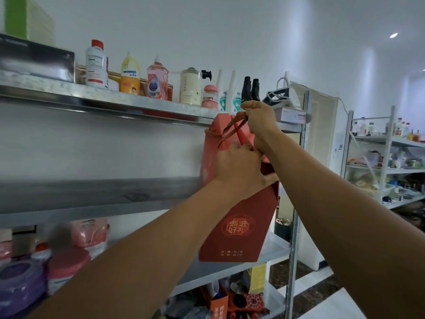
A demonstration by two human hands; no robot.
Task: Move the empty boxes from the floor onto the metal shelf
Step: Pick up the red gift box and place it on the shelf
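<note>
"seaways" on yellow bottle (pixel 130 75); gold seal "甄选好礼" on red box (pixel 240 217); smaller print below illegible.

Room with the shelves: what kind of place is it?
Probably a storeroom: a long metal shelf lined with soap bottles, a second rack crowded with goods, and a red box held up to the shelf.

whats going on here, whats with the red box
A person is lifting a red gift box up in front of the metal shelf. The right hand grips the brown carry straps at its top, and the left hand holds the box's upper part. The box hangs in the air just below the top tier, which is lined with bottles. It is not yet set down on any tier.
</note>
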